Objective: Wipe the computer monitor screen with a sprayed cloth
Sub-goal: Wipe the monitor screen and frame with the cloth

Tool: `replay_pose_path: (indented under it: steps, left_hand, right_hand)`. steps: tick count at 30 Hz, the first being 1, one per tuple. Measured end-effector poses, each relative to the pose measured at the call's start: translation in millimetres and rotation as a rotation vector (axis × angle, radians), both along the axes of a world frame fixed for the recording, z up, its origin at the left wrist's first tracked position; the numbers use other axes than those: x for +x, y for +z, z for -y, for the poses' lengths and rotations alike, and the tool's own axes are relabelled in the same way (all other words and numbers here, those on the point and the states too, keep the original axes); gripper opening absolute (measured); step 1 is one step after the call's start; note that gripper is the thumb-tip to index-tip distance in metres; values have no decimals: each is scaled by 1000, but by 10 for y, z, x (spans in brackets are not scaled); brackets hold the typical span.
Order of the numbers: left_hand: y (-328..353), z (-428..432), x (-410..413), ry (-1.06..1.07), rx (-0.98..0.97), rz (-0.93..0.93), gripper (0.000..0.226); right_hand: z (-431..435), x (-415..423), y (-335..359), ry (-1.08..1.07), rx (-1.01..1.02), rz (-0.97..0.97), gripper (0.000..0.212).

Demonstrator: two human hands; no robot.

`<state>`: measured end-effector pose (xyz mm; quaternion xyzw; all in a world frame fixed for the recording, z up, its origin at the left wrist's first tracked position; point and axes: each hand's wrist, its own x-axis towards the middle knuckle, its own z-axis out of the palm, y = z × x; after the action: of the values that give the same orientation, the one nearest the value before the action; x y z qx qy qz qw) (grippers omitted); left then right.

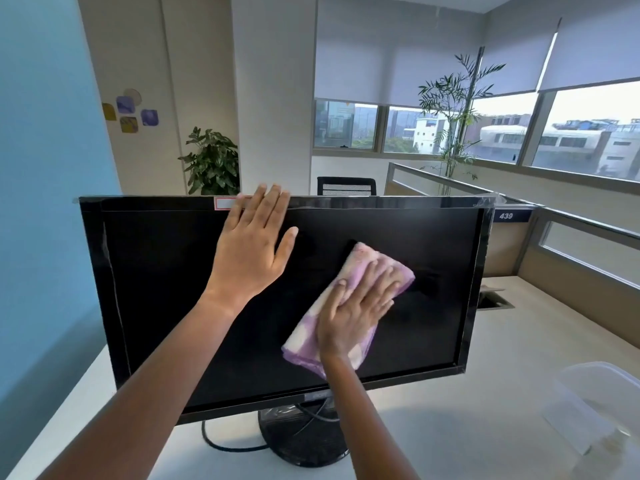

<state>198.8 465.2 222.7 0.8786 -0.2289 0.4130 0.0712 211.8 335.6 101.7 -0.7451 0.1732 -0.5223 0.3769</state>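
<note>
At far left we are looking at a blue wall point(41, 168), with a leafy potted plant point(211, 164) standing behind the monitor point(166, 289), whose dark screen is facing us on a round black stand point(301, 441) at the middle of the pale surface point(433, 427). A black cable point(225, 445) is looping out from under the stand. We are resting our left hand point(251, 251) flat against the upper part of the screen, its fingers point(273, 202) released and spread, the tips reaching over the top bezel just beside a small white label point(224, 203) (its text is too small for us to read). To the right, we are pressing our right hand point(353, 313) palm-down on a folded purple-and-white cloth point(363, 258), which is lying against the screen right of centre; these fingers are splayed open over the fabric, pinning it to the glass rather than clenching it. Behind the monitor's top edge, a black office chair point(346, 186) is showing, and a tall thin plant point(457, 109) is rising before the windows point(568, 129) with their blinds half lowered. A blue tag point(506, 215) reading 439 is sitting on the partition past the monitor's right corner. At lower right, a clear plastic container point(595, 403) is standing on the surface, well apart from the monitor.
</note>
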Motion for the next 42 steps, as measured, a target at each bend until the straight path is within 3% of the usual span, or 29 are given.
replay_pose_path:
  steps: [9, 13, 17, 24, 28, 37, 42]
  left_hand:
    - [-162, -703, -9, 127, -82, 56, 58]
    - [-216, -928, -4, 165, -91, 80, 57]
    - [-331, -1124, -11, 208, -142, 93, 57]
    - [-626, -1373, -51, 246, -277, 48, 61]
    - [-814, -1542, -90, 242, -343, -43, 64]
    - [-1075, -1726, -108, 16, -373, -141, 60]
    - [-1123, -1742, -104, -47, -412, -126, 59]
  right_hand:
    - [-333, -30, -201, 77, -861, -29, 55]
    - [87, -26, -168, 33, -1007, -11, 59]
    - [408, -39, -140, -37, -760, -48, 55]
    - [31, -49, 34, -22, 91, 17, 64]
    - [-344, -6, 141, -25, 223, 55, 63]
    - [-1322, 4, -83, 17, -336, -10, 61]
    - [-1711, -39, -287, 134, -856, -6, 55]
